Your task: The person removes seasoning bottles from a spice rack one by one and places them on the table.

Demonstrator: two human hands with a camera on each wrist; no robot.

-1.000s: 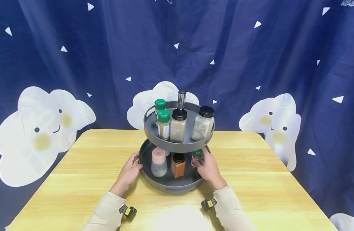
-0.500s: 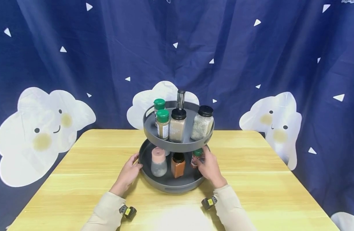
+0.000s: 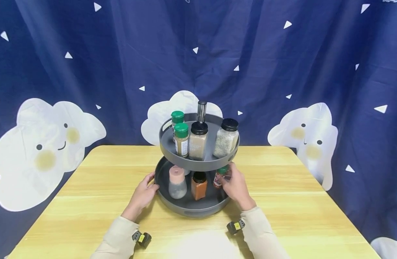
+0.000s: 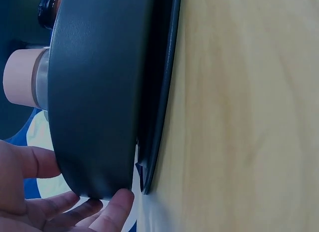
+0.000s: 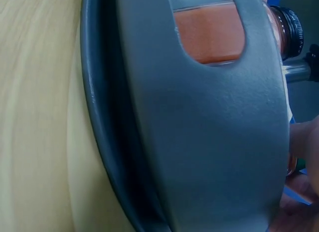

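A grey two-tier turntable rack [image 3: 198, 212] stands on the table. In the head view my left hand [image 3: 143, 196] has its fingertips against the left outer wall of the lower tray. In the left wrist view, loosely extended fingers [image 4: 114, 212] touch that wall. My right hand [image 3: 236, 187] reaches over the lower tray's right rim and pinches a small green-capped spice bottle [image 3: 217, 181], its thumb in front. The upper tray partly covers this bottle. Beside it on the lower tray are a black-capped jar of orange-red powder [image 3: 199, 189] and a pink-capped shaker [image 3: 177, 185].
The upper tray [image 3: 198, 164] overhangs the right hand. It carries two green-capped bottles [image 3: 181, 142], a black-capped jar of beige powder [image 3: 198, 144] and a jar of pale green herbs [image 3: 225, 141]. A post [image 3: 201, 111] rises behind them. A blue curtain [image 3: 250, 43] hangs behind the table [image 3: 282, 201].
The green-capped spice bottle has shifted very slightly right within the right hand's pinch, and more of its label shows. The left hand stays at the lower tray's wall. The head view drifted slightly.
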